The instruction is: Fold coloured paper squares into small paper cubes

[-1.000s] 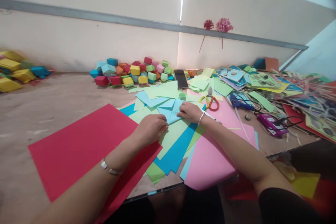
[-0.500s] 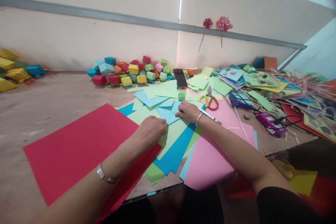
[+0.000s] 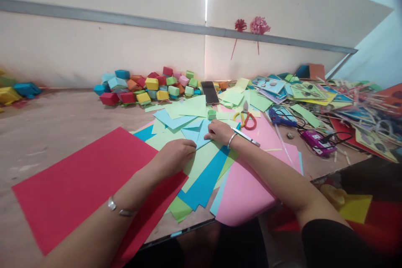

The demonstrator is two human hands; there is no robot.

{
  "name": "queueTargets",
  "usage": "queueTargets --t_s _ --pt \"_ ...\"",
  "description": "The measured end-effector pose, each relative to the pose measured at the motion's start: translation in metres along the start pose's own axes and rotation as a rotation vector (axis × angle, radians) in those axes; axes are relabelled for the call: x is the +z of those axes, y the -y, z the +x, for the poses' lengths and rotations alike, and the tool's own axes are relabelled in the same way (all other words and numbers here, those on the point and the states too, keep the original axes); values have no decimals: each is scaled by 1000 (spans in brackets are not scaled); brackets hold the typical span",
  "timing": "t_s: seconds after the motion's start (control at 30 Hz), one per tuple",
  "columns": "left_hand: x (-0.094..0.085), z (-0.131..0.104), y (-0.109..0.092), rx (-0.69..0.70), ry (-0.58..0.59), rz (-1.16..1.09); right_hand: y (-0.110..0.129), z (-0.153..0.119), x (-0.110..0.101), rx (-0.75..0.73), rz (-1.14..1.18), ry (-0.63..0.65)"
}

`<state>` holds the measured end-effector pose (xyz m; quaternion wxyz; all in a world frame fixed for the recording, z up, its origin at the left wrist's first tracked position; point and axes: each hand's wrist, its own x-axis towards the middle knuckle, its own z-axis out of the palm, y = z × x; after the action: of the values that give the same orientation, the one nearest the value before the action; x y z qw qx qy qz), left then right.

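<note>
A folded light blue paper lies on a pile of coloured sheets, its creased flap pointing up at the left. My right hand is closed at the paper's right side, with its fingers curled down onto it. At the paper's lower left corner my left hand is closed too, though its fingertips are partly hidden. Under my left wrist and forearm spreads a large red sheet. A silver-bladed cutter rests beside my right wrist. Just beyond my right hand stands a small green paper box.
Scissors, a blue glue gun and a purple power strip lie to the right. Several small paper boxes are heaped along the wall by a phone. Pink sheets reach the table's front edge.
The whole view has shifted slightly, so things appear a little further left. Both hands stay at the light blue paper, with hardly any movement against it.
</note>
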<state>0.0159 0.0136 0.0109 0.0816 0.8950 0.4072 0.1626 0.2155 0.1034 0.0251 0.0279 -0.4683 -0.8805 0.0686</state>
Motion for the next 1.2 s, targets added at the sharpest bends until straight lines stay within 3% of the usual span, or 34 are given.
queueTargets --t_s 0.43,0.7,0.9,1.07,1.2 --pt "-2 2 10 -99 -65 -54 2 -1 -4 -7 -35 27" --pt "3 5 6 24 -15 78 0 2 -2 11 4 28" --pt "13 6 6 40 -62 134 -1 0 0 23 46 8" --pt "7 9 3 57 -23 133 6 -7 0 19 43 -37" --pt "3 10 1 31 -2 103 4 -6 -7 30 -6 3"
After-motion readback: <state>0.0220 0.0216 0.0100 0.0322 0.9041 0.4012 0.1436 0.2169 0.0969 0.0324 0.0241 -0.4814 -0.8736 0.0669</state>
